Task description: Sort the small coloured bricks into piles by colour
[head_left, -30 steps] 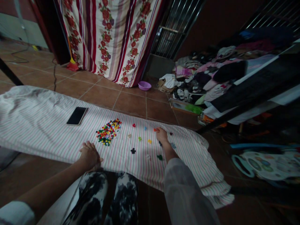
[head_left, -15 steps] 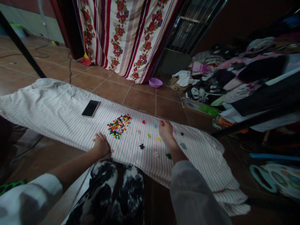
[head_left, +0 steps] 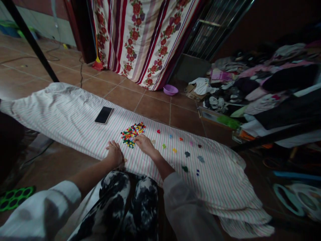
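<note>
A mixed pile of small colourful pieces (head_left: 129, 135) lies on the striped cloth (head_left: 82, 134). My right hand (head_left: 144, 144) is at the pile's right edge, fingertips pinched together; whatever is between them is too small to make out. Resting on the cloth's near edge, left of the pile, my left hand (head_left: 115, 154) has its fingers spread and holds nothing. Right of the pile are small single-colour groups, among them red (head_left: 158, 131), light green (head_left: 164, 146), yellow (head_left: 175, 150), orange (head_left: 181, 139), dark green (head_left: 185, 168) and dark blue (head_left: 198, 172) pieces.
A phone (head_left: 104, 115) lies on the cloth left of the pile. Beyond the cloth, a purple bowl (head_left: 171, 90) sits on the tiled floor by a floral curtain (head_left: 147, 40). Clothes (head_left: 260, 77) are heaped at the right. Dark bars cross at both sides.
My right hand has moved left from the orange group to the mixed pile, uncovering the orange pieces. My left hand stays resting on the cloth. The whole view has shifted slightly.
</note>
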The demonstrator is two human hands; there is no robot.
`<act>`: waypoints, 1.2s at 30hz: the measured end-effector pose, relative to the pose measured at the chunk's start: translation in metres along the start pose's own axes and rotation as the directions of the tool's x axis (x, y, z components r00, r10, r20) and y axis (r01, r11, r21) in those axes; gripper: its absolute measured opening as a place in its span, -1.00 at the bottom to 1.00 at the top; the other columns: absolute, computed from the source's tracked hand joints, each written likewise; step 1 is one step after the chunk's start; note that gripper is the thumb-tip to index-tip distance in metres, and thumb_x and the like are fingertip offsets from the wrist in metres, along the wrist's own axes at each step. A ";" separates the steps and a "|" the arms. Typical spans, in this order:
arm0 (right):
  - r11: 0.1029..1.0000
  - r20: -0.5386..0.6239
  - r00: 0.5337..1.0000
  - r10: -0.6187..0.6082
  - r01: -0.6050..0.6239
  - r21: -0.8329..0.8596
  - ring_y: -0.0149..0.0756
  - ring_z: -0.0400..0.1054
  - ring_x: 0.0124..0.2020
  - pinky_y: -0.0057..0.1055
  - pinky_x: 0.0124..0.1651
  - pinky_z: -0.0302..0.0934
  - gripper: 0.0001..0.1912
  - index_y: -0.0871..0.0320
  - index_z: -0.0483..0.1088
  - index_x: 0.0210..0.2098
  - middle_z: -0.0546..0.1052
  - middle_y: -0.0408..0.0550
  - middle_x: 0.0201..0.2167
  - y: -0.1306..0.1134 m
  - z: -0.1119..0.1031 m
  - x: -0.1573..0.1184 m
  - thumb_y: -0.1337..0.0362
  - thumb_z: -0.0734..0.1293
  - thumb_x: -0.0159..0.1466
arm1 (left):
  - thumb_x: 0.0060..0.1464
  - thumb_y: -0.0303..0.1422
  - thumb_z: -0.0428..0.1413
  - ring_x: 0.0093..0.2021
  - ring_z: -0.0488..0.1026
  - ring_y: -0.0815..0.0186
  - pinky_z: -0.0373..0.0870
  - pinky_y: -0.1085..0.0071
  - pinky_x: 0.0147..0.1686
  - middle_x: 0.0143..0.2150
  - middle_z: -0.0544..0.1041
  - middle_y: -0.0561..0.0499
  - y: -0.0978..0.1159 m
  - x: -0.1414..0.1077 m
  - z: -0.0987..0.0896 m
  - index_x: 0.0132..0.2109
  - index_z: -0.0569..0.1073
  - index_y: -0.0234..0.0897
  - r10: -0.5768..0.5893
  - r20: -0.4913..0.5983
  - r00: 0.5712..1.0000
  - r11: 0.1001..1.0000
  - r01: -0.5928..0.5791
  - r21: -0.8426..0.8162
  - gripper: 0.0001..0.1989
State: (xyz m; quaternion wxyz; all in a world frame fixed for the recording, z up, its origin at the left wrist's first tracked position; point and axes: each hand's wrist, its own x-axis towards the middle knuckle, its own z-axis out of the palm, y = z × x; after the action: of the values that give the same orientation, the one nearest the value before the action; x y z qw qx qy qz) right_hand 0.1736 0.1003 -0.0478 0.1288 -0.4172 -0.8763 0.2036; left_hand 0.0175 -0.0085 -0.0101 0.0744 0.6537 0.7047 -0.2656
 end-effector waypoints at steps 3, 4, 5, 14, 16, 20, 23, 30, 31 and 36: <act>0.997 0.071 0.997 0.012 -0.007 -0.079 -0.30 0.38 -0.09 -0.44 -0.04 0.23 -0.75 0.09 0.51 -0.09 0.47 -0.04 -0.14 -0.010 0.004 0.000 0.44 0.26 0.33 | 0.21 0.07 -0.03 0.35 0.06 -0.47 0.32 -0.02 0.02 0.36 0.01 -0.71 -0.001 -0.001 0.000 0.36 0.05 -0.73 0.017 0.000 1.000 1.000 -0.017 0.023 -0.08; 0.995 0.083 0.996 0.022 -0.013 -0.102 -0.30 0.37 -0.08 -0.44 -0.03 0.23 -0.75 0.09 0.50 -0.08 0.46 -0.03 -0.13 -0.012 0.004 0.000 0.44 0.25 0.34 | 0.21 0.07 -0.04 0.35 0.07 -0.47 0.32 -0.02 0.02 0.36 0.01 -0.72 -0.001 -0.001 0.000 0.36 0.05 -0.75 0.023 -0.005 1.000 0.999 -0.023 0.027 -0.07; 0.993 0.090 0.995 0.031 -0.020 -0.120 -0.30 0.37 -0.08 -0.45 -0.03 0.23 -0.75 0.10 0.49 -0.08 0.45 -0.03 -0.13 -0.014 0.005 0.000 0.43 0.24 0.35 | 0.22 0.07 -0.04 0.35 0.07 -0.48 0.32 -0.03 0.02 0.35 0.01 -0.72 -0.001 -0.001 0.000 0.36 0.05 -0.76 0.026 -0.010 1.000 0.999 -0.026 0.026 -0.08; 0.987 0.046 0.992 0.113 -0.107 -0.117 -0.26 0.36 -0.05 -0.37 0.03 0.25 -0.78 0.12 0.45 -0.08 0.46 0.02 -0.10 -0.019 0.011 0.003 0.42 0.21 0.37 | 0.14 0.01 0.07 0.34 0.04 -0.54 0.30 -0.14 0.01 0.34 0.05 -0.74 -0.002 0.004 0.009 0.35 0.11 -0.73 0.011 -0.083 0.996 0.991 -0.022 -0.130 -0.09; 0.986 0.035 0.992 0.118 -0.113 -0.118 -0.26 0.36 -0.05 -0.36 0.04 0.25 -0.78 0.13 0.44 -0.08 0.46 0.03 -0.09 -0.018 0.013 0.002 0.41 0.21 0.37 | 0.15 0.02 0.06 0.34 0.04 -0.53 0.30 -0.14 0.01 0.35 0.04 -0.73 -0.002 0.005 0.010 0.35 0.12 -0.71 0.013 -0.077 0.997 0.993 -0.022 -0.114 -0.10; 0.977 0.019 0.988 0.151 -0.147 -0.152 -0.24 0.37 -0.09 -0.35 0.01 0.27 -0.80 0.15 0.46 -0.13 0.48 0.06 -0.10 -0.019 0.016 0.002 0.39 0.20 0.37 | 0.18 0.04 0.03 0.35 0.04 -0.51 0.30 -0.10 0.01 0.36 0.03 -0.71 -0.001 0.005 0.012 0.35 0.12 -0.67 0.013 -0.062 0.998 0.998 -0.016 -0.062 -0.12; 0.974 0.006 0.986 0.170 -0.167 -0.154 -0.23 0.37 -0.11 -0.35 -0.02 0.28 -0.80 0.15 0.45 -0.12 0.48 0.06 -0.10 -0.020 0.017 0.002 0.38 0.20 0.37 | 0.18 0.03 0.03 0.34 0.05 -0.51 0.30 -0.09 0.01 0.35 0.04 -0.71 0.000 0.005 0.011 0.35 0.12 -0.68 0.007 -0.057 0.998 0.999 -0.010 -0.052 -0.11; 0.992 -0.056 0.991 0.121 -0.123 -0.033 -0.30 0.38 -0.10 -0.41 -0.02 0.26 -0.86 0.12 0.43 -0.16 0.49 -0.02 -0.11 -0.019 0.013 -0.005 0.38 0.26 0.33 | 0.19 0.04 0.01 0.32 0.11 -0.51 0.34 -0.04 -0.04 0.34 0.07 -0.71 0.000 0.003 0.006 0.35 0.10 -0.71 0.007 -0.043 0.999 1.000 -0.007 0.004 -0.10; 0.993 -0.066 0.991 0.117 -0.117 -0.002 -0.31 0.39 -0.11 -0.41 -0.02 0.26 -0.88 0.12 0.42 -0.16 0.49 -0.03 -0.11 -0.019 0.013 -0.006 0.37 0.26 0.33 | 0.19 0.05 0.00 0.32 0.11 -0.51 0.34 -0.03 -0.04 0.34 0.07 -0.71 -0.001 0.003 0.006 0.35 0.11 -0.71 0.012 -0.042 0.999 1.000 -0.012 0.011 -0.11; 0.990 -0.098 0.991 0.089 -0.077 0.119 -0.32 0.41 -0.18 -0.41 -0.06 0.27 -0.90 0.11 0.39 -0.22 0.51 -0.08 -0.21 -0.019 0.009 -0.010 0.40 0.27 0.29 | 0.19 0.01 0.01 0.31 0.12 -0.52 0.34 -0.02 -0.04 0.33 0.07 -0.74 -0.001 0.005 0.011 0.34 0.11 -0.75 0.021 -0.057 0.998 1.000 -0.021 0.003 -0.11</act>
State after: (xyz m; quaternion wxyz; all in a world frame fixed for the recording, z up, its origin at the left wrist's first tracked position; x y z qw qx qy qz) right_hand 0.1632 0.0793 -0.0476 0.1888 -0.4552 -0.8372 0.2372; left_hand 0.0132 -0.0089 -0.0213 0.0565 0.6684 0.6993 -0.2468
